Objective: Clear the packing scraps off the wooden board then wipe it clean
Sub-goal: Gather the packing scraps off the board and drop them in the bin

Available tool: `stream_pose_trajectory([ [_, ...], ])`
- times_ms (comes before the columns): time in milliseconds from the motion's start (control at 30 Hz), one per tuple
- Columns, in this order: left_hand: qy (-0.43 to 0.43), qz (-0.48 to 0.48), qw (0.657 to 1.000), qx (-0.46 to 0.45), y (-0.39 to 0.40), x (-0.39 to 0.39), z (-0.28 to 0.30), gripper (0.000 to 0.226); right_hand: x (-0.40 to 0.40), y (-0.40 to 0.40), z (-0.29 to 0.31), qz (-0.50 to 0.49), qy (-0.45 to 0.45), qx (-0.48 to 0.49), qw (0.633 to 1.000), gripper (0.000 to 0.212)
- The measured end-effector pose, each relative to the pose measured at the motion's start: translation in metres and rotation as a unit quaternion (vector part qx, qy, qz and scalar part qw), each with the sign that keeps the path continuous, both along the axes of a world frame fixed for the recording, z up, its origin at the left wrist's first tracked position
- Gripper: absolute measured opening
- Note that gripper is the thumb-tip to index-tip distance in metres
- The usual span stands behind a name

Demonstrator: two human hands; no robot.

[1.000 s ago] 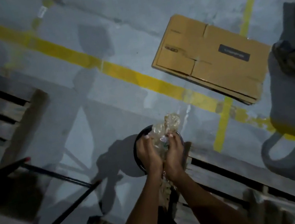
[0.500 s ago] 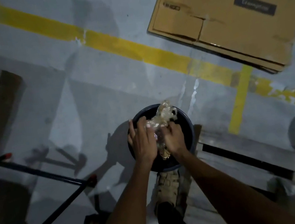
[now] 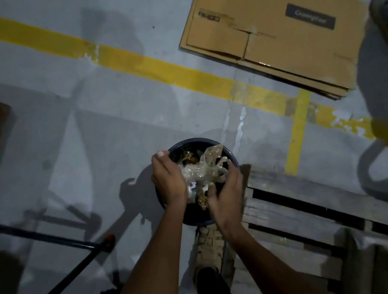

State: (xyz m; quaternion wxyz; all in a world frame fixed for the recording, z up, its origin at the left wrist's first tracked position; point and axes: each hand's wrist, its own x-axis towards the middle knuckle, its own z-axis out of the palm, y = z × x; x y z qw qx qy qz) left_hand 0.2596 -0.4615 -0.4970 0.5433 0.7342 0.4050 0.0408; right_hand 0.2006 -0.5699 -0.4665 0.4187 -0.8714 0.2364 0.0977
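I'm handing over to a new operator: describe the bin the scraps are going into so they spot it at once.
Follow the yellow floor line toward the wooden pallet. At the pallet's left corner stands a round dark bin, the only round container, with crumpled clear plastic at its mouth.

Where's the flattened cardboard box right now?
In the head view, the flattened cardboard box lies on the grey floor at upper right, just beyond the yellow floor line, well away from the dark bin.

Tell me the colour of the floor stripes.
Yellow stripes on grey floor, clearest in the head view.
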Motion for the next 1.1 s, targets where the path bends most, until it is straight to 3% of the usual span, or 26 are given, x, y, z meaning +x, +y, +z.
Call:
stream_pose_trajectory([
  [100,-0.002,0.008,0.996,-0.092,0.000,0.007,0.010,0.059,-0.010,0.007,0.000,0.103,-0.037,0.047,0.993,0.046],
  [167,0.016,0.020,0.990,-0.138,0.003,0.011,0.014,0.067,-0.011,0.005,-0.009,0.213,0.021,-0.033,0.976,0.044],
  [233,0.039,0.019,0.985,-0.166,0.011,0.009,0.016,0.068,-0.012,0.001,-0.017,0.293,0.152,-0.118,0.937,0.058],
  [300,0.056,0.006,0.983,-0.177,0.020,0.000,0.017,0.064,-0.010,0.000,-0.018,0.268,0.250,-0.115,0.923,0.070],
  [500,0.092,-0.050,0.982,-0.158,0.045,-0.036,0.048,0.028,0.004,0.008,0.026,0.137,0.186,-0.030,0.973,0.038],
  [600,0.120,-0.066,0.978,-0.158,0.058,-0.071,0.102,0.023,-0.001,0.026,0.079,0.117,0.198,0.011,0.973,0.036],
  [733,0.088,-0.074,0.981,-0.157,0.078,-0.104,0.204,0.017,-0.007,0.060,0.165,0.092,0.166,0.055,0.980,0.033],
  [933,0.019,-0.084,0.982,-0.166,0.120,-0.148,0.357,0.014,-0.027,0.113,0.302,0.148,0.110,0.107,0.977,0.028],
  [1100,-0.019,-0.071,0.986,-0.152,0.179,-0.188,0.454,0.023,-0.056,0.155,0.392,0.193,0.058,0.140,0.969,0.021],
])
